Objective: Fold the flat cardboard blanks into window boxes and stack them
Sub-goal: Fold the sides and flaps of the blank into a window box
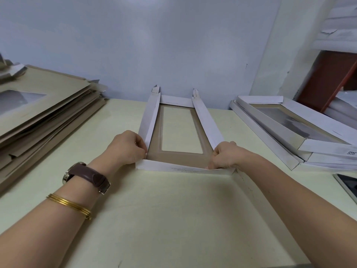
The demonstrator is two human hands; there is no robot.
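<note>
Counter [154, 219] fills most of the view, with the half-folded box [207, 125] dead centre on it, long axis running straight off toward the far wall. Left hand [127, 147] and right hand [226, 155] each pinch a near corner, equally close, with the near flap [183, 169] between them.

Pale table [173, 219], bluish wall [154, 45], dark-faced object [348, 183] right.
</note>
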